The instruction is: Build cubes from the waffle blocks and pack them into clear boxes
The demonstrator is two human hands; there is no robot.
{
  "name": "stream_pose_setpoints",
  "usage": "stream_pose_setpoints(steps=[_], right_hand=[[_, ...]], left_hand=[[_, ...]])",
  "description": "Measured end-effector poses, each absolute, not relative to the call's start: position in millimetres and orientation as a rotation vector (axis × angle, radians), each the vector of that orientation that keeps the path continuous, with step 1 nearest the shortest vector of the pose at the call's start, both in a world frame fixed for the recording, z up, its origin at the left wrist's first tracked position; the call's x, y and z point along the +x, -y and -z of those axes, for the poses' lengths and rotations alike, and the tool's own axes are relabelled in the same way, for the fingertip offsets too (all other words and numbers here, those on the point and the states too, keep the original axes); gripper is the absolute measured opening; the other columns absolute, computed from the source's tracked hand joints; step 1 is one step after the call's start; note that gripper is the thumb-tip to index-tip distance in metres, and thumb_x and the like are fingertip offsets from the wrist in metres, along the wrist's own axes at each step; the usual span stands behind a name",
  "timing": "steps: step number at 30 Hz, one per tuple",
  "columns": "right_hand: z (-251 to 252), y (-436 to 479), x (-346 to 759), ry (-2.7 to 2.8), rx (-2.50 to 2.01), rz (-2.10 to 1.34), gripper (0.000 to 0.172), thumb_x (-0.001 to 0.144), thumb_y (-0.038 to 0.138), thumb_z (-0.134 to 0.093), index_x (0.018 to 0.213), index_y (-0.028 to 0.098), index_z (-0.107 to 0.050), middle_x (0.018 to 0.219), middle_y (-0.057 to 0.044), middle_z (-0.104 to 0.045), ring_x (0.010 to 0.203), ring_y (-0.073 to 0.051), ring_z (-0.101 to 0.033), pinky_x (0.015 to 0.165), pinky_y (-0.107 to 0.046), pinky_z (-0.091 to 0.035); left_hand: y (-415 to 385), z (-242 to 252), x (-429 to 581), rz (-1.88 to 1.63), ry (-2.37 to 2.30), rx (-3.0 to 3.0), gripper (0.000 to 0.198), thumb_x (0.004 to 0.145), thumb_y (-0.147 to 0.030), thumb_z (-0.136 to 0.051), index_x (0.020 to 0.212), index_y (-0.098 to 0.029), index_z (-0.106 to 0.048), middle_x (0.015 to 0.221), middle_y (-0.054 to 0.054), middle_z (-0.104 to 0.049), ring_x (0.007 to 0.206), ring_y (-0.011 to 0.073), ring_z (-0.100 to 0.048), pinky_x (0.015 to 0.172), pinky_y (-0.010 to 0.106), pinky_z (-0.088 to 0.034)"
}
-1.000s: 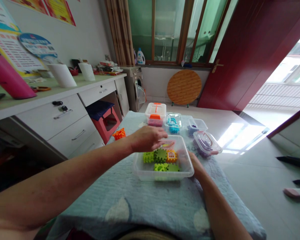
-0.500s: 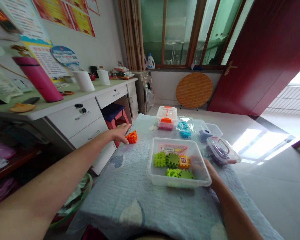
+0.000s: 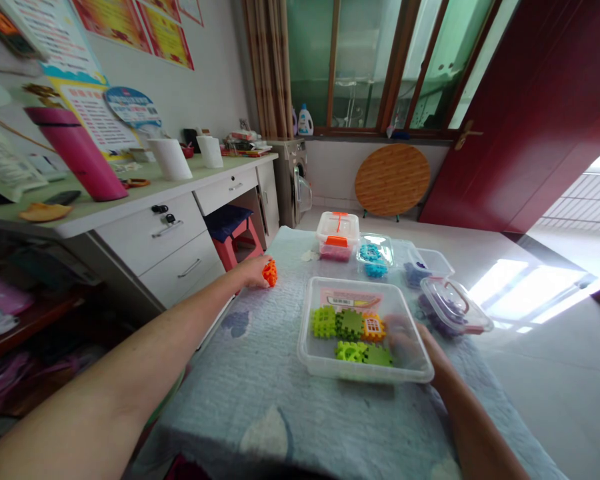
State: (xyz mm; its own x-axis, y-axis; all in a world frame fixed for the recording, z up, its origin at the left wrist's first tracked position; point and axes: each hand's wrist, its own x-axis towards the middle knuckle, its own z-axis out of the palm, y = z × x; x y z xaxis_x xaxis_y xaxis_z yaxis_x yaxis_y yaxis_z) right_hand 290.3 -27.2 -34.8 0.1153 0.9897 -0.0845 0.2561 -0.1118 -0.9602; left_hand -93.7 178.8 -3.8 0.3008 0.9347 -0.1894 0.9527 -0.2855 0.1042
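Note:
My left hand (image 3: 257, 272) is at the far left edge of the cloth-covered table, its fingers closed round an orange interlocking block piece (image 3: 270, 273). A clear plastic box (image 3: 313, 363) sits in front of me with several notched plastic blocks inside: light green (image 3: 324, 322), dark green (image 3: 350, 325) and an orange one with a white window grid (image 3: 373, 327). My right hand (image 3: 405, 335) grips the box's right side; its fingers show only dimly through the cloudy wall.
Behind the box stand a lidded box with orange clips (image 3: 338, 233), a clear box of blue blocks (image 3: 376, 252), an open box with purple pieces (image 3: 433, 263) and a lidded purple-filled box (image 3: 455, 307). A desk (image 3: 175, 207) and pink stool (image 3: 239, 240) flank the left.
My left hand's fingers, stretched over the orange block before, are now closed round it. The right hand stays at the box's side. The view has shifted slightly.

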Motion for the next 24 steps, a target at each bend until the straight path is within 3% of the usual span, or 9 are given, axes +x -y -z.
stream_pose_setpoints(steps=[8,15,24], right_hand=[[45.0,25.3,294.4,1.156,-1.48,-1.156,0.025,0.059,0.032,-0.071,0.083,0.023,-0.072,0.077,-0.006,-0.07,0.069,-0.026,-0.064,0.06,-0.036,-0.053],[42.3,26.0,293.3,1.179,-1.476,-1.172,0.028,0.062,0.035,-0.07,0.086,0.021,-0.071,0.076,-0.005,-0.07,0.066,-0.023,-0.062,0.058,-0.033,-0.051],[28.1,30.4,286.6,1.211,-1.424,-1.175,0.038,0.06,0.047,-0.073,0.082,0.016,-0.071,0.067,-0.004,-0.067,0.057,-0.017,-0.058,0.051,-0.027,-0.047]], left_hand=[[-182.6,3.3,-96.8,0.153,-1.737,2.441,0.057,0.056,-0.033,-0.073,0.109,-0.019,-0.058,0.107,0.007,-0.067,0.099,0.0263,-0.063,0.084,0.032,-0.048],[-182.4,-3.6,-100.7,0.119,-1.751,2.475,0.057,0.057,-0.035,-0.073,0.109,-0.016,-0.06,0.104,0.009,-0.07,0.095,0.0266,-0.065,0.079,0.03,-0.048],[-147.7,-97.6,-82.1,-0.232,-1.621,2.626,0.058,0.065,-0.035,-0.071,0.117,-0.014,-0.058,0.104,0.011,-0.068,0.091,0.0249,-0.063,0.083,0.036,-0.047]])
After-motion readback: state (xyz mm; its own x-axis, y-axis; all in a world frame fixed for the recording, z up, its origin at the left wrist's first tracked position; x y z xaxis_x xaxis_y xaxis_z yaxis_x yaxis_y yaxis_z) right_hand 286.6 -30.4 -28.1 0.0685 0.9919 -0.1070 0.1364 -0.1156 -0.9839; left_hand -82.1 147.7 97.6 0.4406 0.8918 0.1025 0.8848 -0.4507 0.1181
